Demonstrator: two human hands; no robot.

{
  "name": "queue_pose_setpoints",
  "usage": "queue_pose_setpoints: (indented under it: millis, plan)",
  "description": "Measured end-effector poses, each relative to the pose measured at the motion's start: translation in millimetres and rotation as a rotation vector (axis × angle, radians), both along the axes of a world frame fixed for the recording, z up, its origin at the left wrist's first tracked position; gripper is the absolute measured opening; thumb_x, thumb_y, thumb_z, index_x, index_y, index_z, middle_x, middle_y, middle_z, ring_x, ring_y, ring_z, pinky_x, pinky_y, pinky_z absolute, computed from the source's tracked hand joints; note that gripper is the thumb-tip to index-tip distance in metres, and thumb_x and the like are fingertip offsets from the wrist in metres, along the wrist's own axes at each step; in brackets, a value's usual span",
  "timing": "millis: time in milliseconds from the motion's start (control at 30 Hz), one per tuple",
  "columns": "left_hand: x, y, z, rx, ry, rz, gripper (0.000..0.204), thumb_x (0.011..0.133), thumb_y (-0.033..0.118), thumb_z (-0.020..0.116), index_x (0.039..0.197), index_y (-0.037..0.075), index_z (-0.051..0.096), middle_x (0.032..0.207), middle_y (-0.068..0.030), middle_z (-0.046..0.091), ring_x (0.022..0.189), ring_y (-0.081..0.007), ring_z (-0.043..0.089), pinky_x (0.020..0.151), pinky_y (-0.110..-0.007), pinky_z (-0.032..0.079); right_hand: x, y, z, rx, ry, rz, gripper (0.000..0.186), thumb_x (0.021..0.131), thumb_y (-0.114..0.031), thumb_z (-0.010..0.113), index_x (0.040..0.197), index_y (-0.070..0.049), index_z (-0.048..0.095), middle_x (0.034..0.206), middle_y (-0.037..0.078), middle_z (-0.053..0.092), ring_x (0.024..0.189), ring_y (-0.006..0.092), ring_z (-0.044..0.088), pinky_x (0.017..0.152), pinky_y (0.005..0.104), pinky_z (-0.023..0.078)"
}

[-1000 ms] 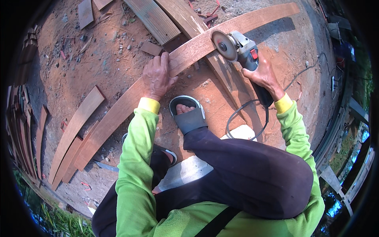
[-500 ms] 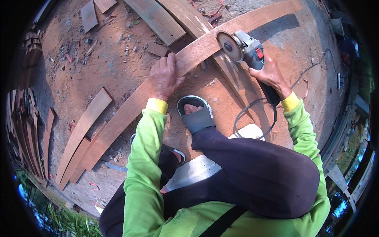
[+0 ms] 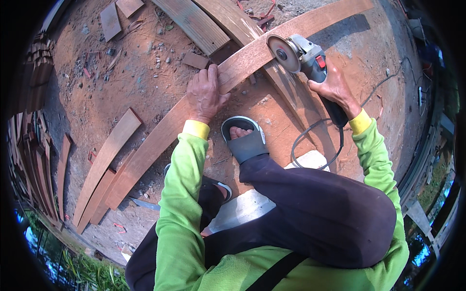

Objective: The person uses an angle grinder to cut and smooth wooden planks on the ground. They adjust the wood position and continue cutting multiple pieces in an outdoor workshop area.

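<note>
The left hand (image 3: 207, 94) pinched the long board (image 3: 242, 70), which seemed half done; at its two o'clock, the right hand (image 3: 336, 88) squeezed the grinder (image 3: 313, 62).

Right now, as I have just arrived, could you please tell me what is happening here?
The person's right hand, in a bright green sleeve, holds a grey and black angle grinder with a round disc. The left hand lies on a long, curved, reddish-brown wooden plank, which crosses over a brown wooden beam. The disc is at the plank's edge; whether it touches or spins, I cannot tell.
</note>
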State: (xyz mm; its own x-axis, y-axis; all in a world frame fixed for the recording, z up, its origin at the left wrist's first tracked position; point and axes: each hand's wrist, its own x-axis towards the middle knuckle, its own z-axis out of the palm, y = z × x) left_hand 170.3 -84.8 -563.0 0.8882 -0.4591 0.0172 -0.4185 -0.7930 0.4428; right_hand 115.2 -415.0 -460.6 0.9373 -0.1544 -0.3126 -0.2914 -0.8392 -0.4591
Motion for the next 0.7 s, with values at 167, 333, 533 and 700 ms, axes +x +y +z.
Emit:
queue_pose_setpoints:
  millis: [167,333,533,700]
  plan:
    - [-0.2,0.3,1.0,0.009,-0.002,0.000,0.083,0.054,0.027,0.086,0.126,0.007,0.051,0.099,-0.0115,0.058,0.091,-0.0318,0.060,0.077,-0.041,0.050,0.1,0.6,-0.9,-0.008,0.009,-0.007,0.058,0.067,-0.023,0.075,0.110,0.009,0.054,0.093,0.027,0.067,0.088,0.0378,0.068,0.080,0.0427,0.054]
    - [0.3,-1.0,2.0,0.008,0.003,0.001,0.083,0.054,0.028,0.086,0.126,0.007,0.051,0.100,-0.0117,0.058,0.091,-0.0320,0.061,0.078,-0.041,0.050,-0.4,-3.5,-3.9,-0.020,-0.002,0.008,0.061,0.066,-0.023,0.074,0.115,0.007,0.053,0.091,0.023,0.066,0.083,0.0323,0.068,0.077,0.0408,0.054]
    - [0.1,-0.1,2.2,0.003,0.008,-0.001,0.082,0.054,0.027,0.086,0.126,0.007,0.051,0.101,-0.0122,0.058,0.092,-0.0323,0.061,0.079,-0.041,0.050,0.4,-4.1,-6.0,-0.009,0.005,-0.004,0.063,0.066,-0.022,0.075,0.118,0.005,0.053,0.092,0.021,0.066,0.082,0.0294,0.067,0.077,0.0397,0.053]
    - [0.1,0.1,0.9,-0.008,0.012,-0.004,0.083,0.055,0.027,0.085,0.127,0.006,0.051,0.101,-0.0126,0.058,0.093,-0.0325,0.060,0.080,-0.041,0.050,4.0,0.0,-2.1,-0.012,-0.027,0.000,0.059,0.066,-0.024,0.075,0.112,0.008,0.054,0.093,0.025,0.067,0.086,0.0353,0.068,0.079,0.0420,0.053]
